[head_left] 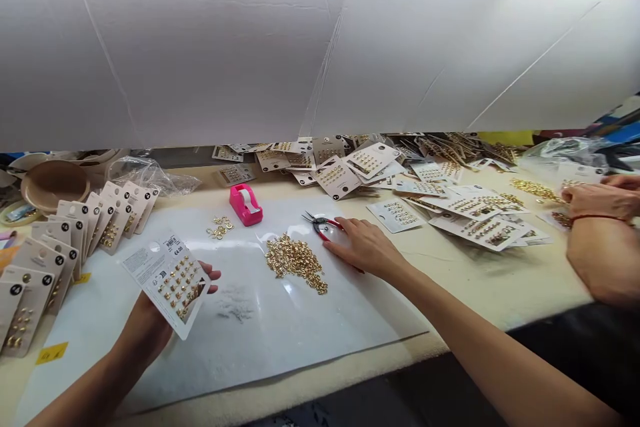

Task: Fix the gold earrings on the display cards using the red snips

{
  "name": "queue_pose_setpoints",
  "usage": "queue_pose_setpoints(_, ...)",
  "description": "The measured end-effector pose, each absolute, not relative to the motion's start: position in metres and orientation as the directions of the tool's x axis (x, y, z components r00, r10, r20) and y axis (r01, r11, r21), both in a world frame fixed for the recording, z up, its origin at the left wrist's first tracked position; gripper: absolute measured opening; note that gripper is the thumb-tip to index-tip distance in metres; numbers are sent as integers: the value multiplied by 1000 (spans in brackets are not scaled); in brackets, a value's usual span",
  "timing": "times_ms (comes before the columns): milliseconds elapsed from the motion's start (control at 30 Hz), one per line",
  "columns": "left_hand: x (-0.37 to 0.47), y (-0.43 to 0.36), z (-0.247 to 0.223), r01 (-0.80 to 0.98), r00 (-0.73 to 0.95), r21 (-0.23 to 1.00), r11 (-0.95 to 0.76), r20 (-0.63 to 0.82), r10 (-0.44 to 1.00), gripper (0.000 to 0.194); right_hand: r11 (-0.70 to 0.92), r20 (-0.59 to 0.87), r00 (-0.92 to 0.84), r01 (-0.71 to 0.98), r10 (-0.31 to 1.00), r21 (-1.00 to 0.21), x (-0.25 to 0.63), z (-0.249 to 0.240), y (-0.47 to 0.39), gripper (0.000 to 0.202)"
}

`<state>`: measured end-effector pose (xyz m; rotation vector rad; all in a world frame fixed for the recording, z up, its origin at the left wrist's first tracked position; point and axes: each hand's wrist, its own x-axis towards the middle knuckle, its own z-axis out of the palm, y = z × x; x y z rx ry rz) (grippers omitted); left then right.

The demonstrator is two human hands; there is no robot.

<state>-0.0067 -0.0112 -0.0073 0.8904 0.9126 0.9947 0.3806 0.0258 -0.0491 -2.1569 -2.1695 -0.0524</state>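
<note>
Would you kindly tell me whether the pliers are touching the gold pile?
Apart: the head view shows a bare strip of white sheet between the pliers and the gold pile.

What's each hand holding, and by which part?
Left hand holds a white rectangular card of gold studs from behind, fingers past its right edge. Right hand touches red-handled metal pliers at handles; grip unclear.

The held card (183, 282) hides part of the person's left hand (153, 323); the card's fine print (145, 269) is too small to read. The left edge cuts off the leftmost card (7, 310), the right edge a co-worker's arm (595, 257).
</note>
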Motion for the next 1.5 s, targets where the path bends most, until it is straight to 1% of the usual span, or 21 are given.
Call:
queue_pose_setpoints(67, -7, -12, -8, -267, 282, 916, 300, -223, 933, 30, 16, 144, -10, 999, 990, -38, 381, -44, 23, 46)
queue_pose_setpoints(167, -6, -14, -8, -266, 267, 924, 275, -204, 942, 29, 25, 252, -8, 998, 968, -61, 379, -39, 13, 41)
queue_pose_setpoints(200, -5, -15, -7, -277, 254, 925, 262, -193, 948, 30, 35, 275, -8, 995, 962, -92, 377, -37, 9, 41)
queue_pose_setpoints(267, -4, -16, -6, -299, 227, 921, 251, -187, 956, 35, 57, 296, 4, 978, 955, -199, 369, -32, 3, 39)
queue_pose_setpoints(333, -3, -17, -5, -299, 208, 918, 262, -205, 956, 38, 77, 266, 15, 940, 964, -333, 356, -24, 1, 32)
queue_pose_setpoints(433, -3, -18, -4, -273, 197, 916, 296, -248, 949, 37, 83, 96, -37, 846, 995, -527, 328, -12, 9, 22)
queue_pose_setpoints(500, -3, -18, -3, -259, 194, 915, 308, -263, 945, 35, 105, 16, -120, 782, 993, -614, 307, -8, 21, 18)
queue_pose_setpoints(533, -2, -18, -3, -256, 196, 916, 309, -264, 944, 34, 131, 9, -160, 769, 987, -626, 297, -7, 28, 19)
queue_pose_setpoints(567, -2, -18, -2, -256, 200, 917, 305, -258, 945, 34, 166, 10, -203, 775, 979, -609, 287, -7, 35, 24)
queue_pose_setpoints(600, -2, -19, -2, -259, 204, 919, 297, -249, 947, 33, 214, 18, -247, 795, 969, -568, 279, -8, 41, 32)
queue_pose_setpoints(667, -1, -20, -1, -265, 210, 922, 281, -230, 950, 32, 304, 16, -334, 836, 943, -456, 267, -10, 51, 45)
queue_pose_setpoints(733, 1, -21, 0, -268, 208, 925, 268, -216, 954, 31, 365, -7, -396, 854, 918, -371, 260, -13, 56, 52)
queue_pose_setpoints(800, 1, -21, 1, -264, 205, 928, 265, -214, 955, 31, 393, -29, -426, 856, 904, -335, 257, -15, 58, 49)
queue_pose_setpoints(867, 1, -21, 1, -259, 206, 929, 266, -215, 954, 31, 404, -28, -433, 860, 901, -311, 257, -17, 57, 42)
queue_pose_setpoints(967, -1, -19, -1, -259, 214, 928, 269, -216, 953, 27, 409, -28, -432, 870, 901, -275, 257, -20, 55, 37)
queue_pose_setpoints(1100, -2, -17, -4, -262, 250, 924, 278, -214, 944, 26, 391, -47, -420, 875, 906, -286, 257, -23, 55, 43)
queue_pose_setpoints(1233, 0, -18, 0, -296, 226, 924, 241, -178, 958, 29, 355, -49, -390, 877, 920, -323, 259, -26, 58, 34)
queue_pose_setpoints(1333, 1, -19, 7, -295, 202, 942, 162, -104, 974, 30, 347, -32, -379, 875, 925, -337, 261, -23, 56, 32)
queue_pose_setpoints(1500, -1, -19, 21, -281, 87, 959, 32, -8, 996, 30, 352, -12, -393, 837, 919, -418, 258, -18, 31, 40)
